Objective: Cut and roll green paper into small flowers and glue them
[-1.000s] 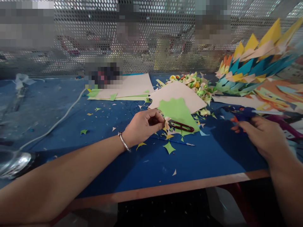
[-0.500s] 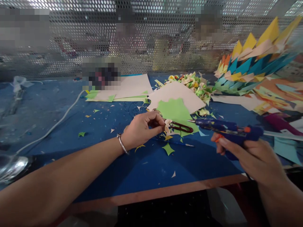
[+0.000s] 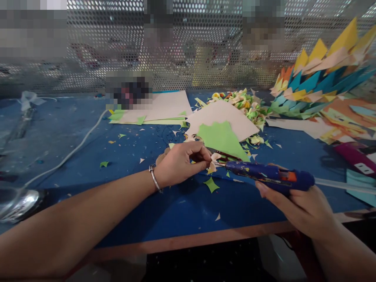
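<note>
Blue glue gun point(image 3: 266, 176) is lying gripped in the right hand point(image 3: 299, 205), its nozzle touching the small paper flower point(image 3: 213, 162) that the left hand point(image 3: 179, 162) is pinching between fingertips, near the desk's point(image 3: 88, 156) middle. Red scissors point(image 3: 227, 156), probably, are peeking out beside green paper point(image 3: 221, 137).

The left hand point(image 3: 179, 162) pinches a small paper piece point(image 3: 213, 162) above the blue tabletop point(image 3: 182, 203). The right hand point(image 3: 299, 205) holds a glue gun point(image 3: 268, 176), its nozzle touching the piece.
</note>
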{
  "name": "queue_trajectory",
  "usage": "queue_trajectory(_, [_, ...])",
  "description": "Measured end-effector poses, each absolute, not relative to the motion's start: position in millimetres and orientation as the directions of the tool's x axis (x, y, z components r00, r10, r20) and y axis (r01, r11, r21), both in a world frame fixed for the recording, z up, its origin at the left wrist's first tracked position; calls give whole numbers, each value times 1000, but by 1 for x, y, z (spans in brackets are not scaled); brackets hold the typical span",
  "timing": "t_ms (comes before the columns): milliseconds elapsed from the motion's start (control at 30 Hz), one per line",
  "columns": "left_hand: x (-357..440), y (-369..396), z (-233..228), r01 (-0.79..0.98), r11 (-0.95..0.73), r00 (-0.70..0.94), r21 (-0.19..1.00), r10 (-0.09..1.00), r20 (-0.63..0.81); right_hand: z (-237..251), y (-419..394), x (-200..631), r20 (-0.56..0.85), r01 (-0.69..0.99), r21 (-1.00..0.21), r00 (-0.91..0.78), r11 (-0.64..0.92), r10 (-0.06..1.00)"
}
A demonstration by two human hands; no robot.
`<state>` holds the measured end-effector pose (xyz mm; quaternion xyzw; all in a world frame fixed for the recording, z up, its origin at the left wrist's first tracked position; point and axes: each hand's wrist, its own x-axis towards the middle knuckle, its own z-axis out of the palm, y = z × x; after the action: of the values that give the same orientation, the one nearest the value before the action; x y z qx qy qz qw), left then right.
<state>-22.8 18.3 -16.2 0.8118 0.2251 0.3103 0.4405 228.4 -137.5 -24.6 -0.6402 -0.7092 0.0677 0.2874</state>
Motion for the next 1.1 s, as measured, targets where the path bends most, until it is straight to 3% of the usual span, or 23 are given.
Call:
queue_trajectory(633, [-23,15,-12,162,-560,736,812,617,279,-32,-138,228,395,919,-361,-6,161,919])
queue_trajectory(1100, [-22,14,-10,179,-552,739,814,622,259,-34,-139,229,315,900,-427,57,88,948])
